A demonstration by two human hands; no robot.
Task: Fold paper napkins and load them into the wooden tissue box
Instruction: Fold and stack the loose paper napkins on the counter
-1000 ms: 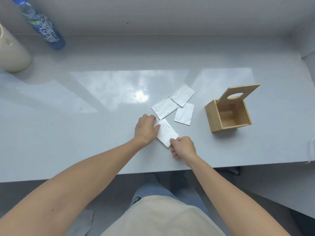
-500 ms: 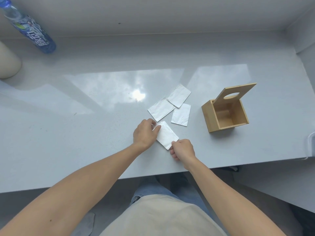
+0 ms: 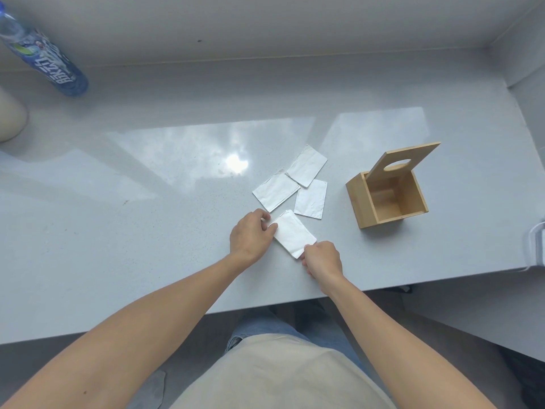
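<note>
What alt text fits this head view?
Both hands, left hand and right hand, press a folded napkin flat on a grey counter; three folded napkins lie beyond, and an empty wooden tissue box stands open at right.

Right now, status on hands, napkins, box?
Left hand and right hand pinching opposite ends of one folded napkin on counter. Wooden tissue box empty, lid up. Path clear.

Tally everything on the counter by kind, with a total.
Folded paper napkins: 4 ()
Wooden tissue box: 1
Water bottle: 1
Cream container, cut off at the left edge: 1
White object, cut off at the right edge: 1
Total: 8
</note>
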